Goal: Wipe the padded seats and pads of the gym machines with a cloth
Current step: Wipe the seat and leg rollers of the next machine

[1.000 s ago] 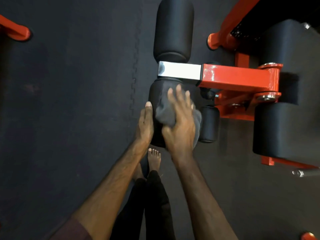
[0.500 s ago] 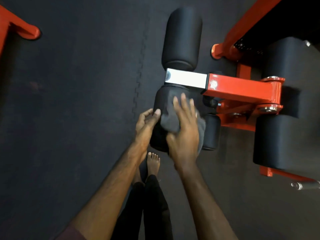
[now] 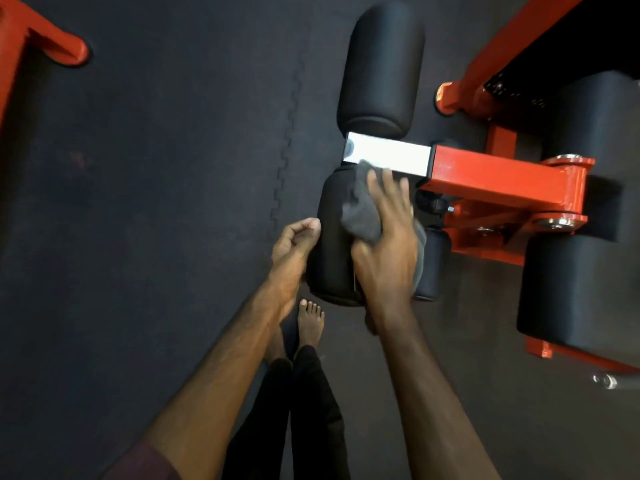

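A black roller pad (image 3: 330, 237) sits on the near side of a silver bar (image 3: 388, 157) on the red machine arm (image 3: 502, 178). My right hand (image 3: 384, 244) lies flat on a grey cloth (image 3: 360, 211) and presses it on top of this pad, fingers straight and reaching toward the silver bar. My left hand (image 3: 292, 249) is against the pad's left side, fingers curled loosely and holding nothing. A second black roller pad (image 3: 382, 67) lies beyond the bar.
A smaller black roller (image 3: 431, 268) sits right of the wiped pad. Large black pads (image 3: 575, 289) and the red frame fill the right side. Another red frame foot (image 3: 52, 43) is at top left. My bare foot (image 3: 310, 320) stands on the dark rubber floor (image 3: 138, 202) below the pad.
My right hand has slid the cloth forward along the pad toward the silver bar. My left hand's fingers went from flat on the pad's side to curled.
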